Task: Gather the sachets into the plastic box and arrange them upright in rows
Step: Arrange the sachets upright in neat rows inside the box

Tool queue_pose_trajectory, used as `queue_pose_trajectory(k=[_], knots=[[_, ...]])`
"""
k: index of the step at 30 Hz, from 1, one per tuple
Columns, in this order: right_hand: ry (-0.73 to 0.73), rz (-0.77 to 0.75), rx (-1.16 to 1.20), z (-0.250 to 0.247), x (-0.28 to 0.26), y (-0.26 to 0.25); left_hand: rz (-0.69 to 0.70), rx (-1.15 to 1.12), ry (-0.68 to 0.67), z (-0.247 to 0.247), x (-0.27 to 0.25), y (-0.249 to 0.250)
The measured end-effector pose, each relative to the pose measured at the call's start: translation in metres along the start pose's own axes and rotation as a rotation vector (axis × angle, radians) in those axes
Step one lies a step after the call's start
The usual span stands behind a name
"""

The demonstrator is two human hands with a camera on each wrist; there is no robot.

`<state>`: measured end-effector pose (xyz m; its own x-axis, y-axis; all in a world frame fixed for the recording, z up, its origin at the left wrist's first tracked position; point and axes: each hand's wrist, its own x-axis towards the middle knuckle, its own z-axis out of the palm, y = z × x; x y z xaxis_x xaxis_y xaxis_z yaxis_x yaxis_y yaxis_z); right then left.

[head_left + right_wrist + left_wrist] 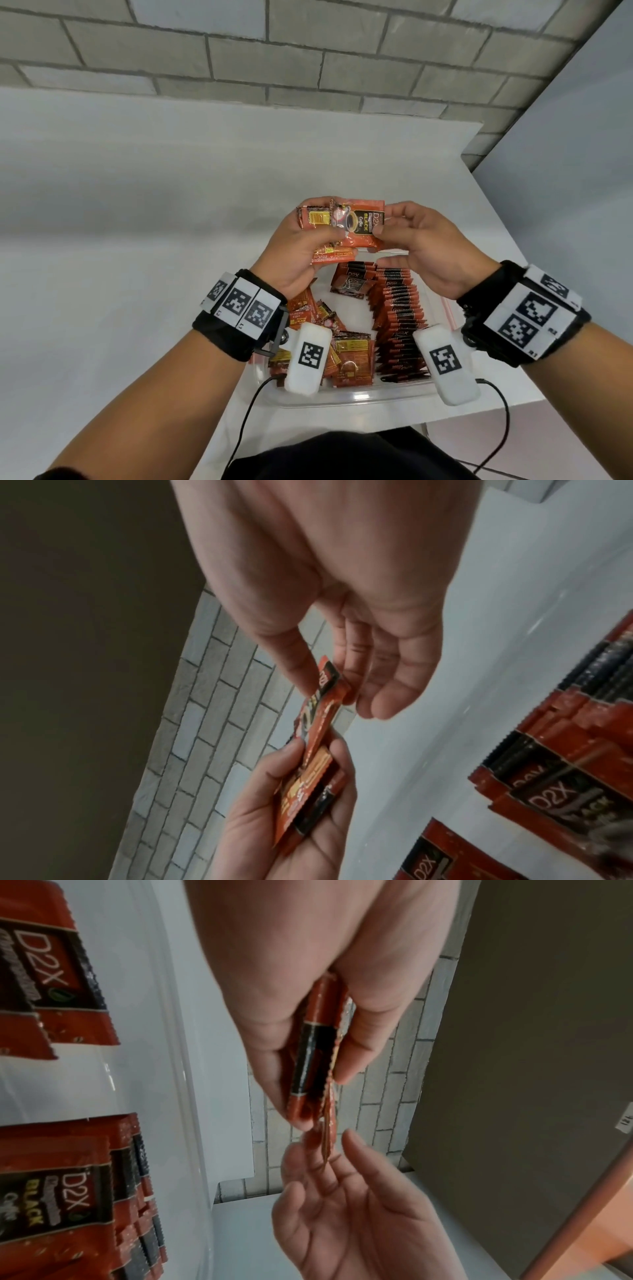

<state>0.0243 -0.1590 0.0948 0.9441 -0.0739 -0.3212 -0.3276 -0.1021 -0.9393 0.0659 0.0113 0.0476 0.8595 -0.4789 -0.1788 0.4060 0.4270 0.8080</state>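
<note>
My left hand [310, 236] grips a small bundle of orange coffee sachets [346, 224] above the clear plastic box [342, 399]. My right hand [388, 231] pinches the right edge of the front sachet between thumb and fingers. The right wrist view shows that pinch on the sachet's corner [329, 685], with the bundle [308, 780] in the left palm below. Seen edge-on from the left wrist, the bundle [315, 1053] sits between thumb and fingers. Inside the box, a row of upright sachets [399, 315] fills the right side. Loose sachets [349, 359] lie flat on the left.
The box sits at the near edge of a white table [137, 205], whose right edge runs close beside it. A grey brick wall [308, 51] stands behind. Cables hang from the wrist cameras toward my lap [342, 455].
</note>
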Motion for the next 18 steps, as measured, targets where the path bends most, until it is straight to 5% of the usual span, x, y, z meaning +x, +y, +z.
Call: queue_pose_trajectory(k=[6, 12, 18], knots=[[0.037, -0.109, -0.088, -0.011, 0.003, -0.001, -0.058, -0.008, 0.076, -0.012, 0.007, 0.017], [-0.191, -0.222, -1.043, -0.009, 0.005, 0.029, -0.022, -0.081, 0.203, -0.033, 0.014, 0.032], [-0.225, -0.123, -1.307, 0.005, 0.022, 0.035, -0.055, -0.080, 0.179, -0.033, 0.011, 0.024]])
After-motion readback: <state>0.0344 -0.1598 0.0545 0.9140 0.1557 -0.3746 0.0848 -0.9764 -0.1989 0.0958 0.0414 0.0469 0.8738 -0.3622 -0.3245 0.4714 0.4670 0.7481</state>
